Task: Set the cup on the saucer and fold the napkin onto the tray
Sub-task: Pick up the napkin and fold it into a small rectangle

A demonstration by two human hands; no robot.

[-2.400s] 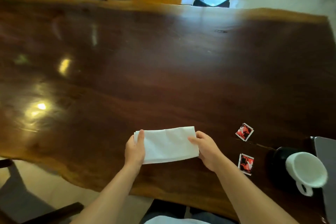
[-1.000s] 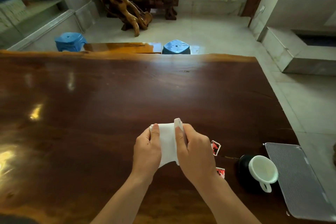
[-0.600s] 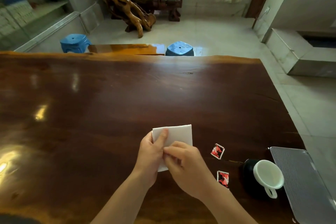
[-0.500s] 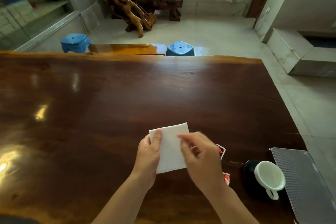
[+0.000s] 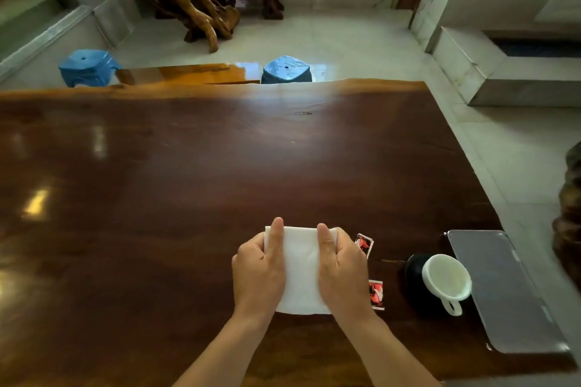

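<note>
White, limp folded paper napkin (image 5: pixel 301 270) sits pinched at both side edges by my left hand (image 5: pixel 257 273) and right hand (image 5: pixel 342 270) on the worktop (image 5: pixel 188 182), light enough to lift by those edges

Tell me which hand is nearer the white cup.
Right. The right hand grips the napkin's right edge, a gap of bare table short of the cup. The left hand grips the napkin's left edge, farther away.
</note>
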